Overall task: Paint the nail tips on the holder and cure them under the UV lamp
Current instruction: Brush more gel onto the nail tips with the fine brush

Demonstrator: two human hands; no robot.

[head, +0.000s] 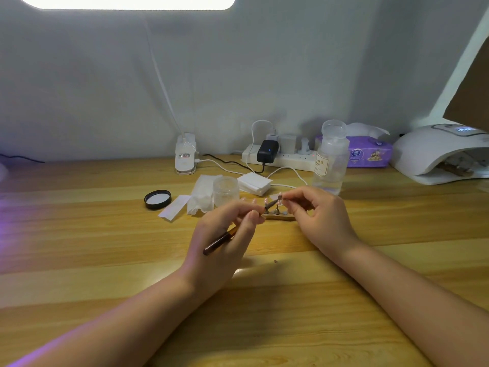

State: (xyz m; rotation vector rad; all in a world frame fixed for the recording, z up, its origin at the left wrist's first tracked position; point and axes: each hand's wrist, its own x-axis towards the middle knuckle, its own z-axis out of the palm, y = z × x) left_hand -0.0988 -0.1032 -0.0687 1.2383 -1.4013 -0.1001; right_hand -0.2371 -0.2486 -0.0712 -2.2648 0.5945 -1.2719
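We saw the fingers of the left hand [225,234] curled round a dark, slim brush [232,233], its tip raised to a small pale pink nail tip [278,196] that the fingers of the right hand [320,215] pinched just above the holder [280,216]. The holder, a narrow wooden strip with little metal stands, lay on the counter [105,234] between the hands, with more pink tips [254,200] in a row behind it. Further back stood a clear bottle [329,160] whose label read "NAIL", a small open jar [226,190] beside its black lid [157,199], white wipes [254,183], a purple tissue pack [370,152] with writing too small to read, and a power strip [280,157]. The white UV lamp [439,154] sat at the far right.
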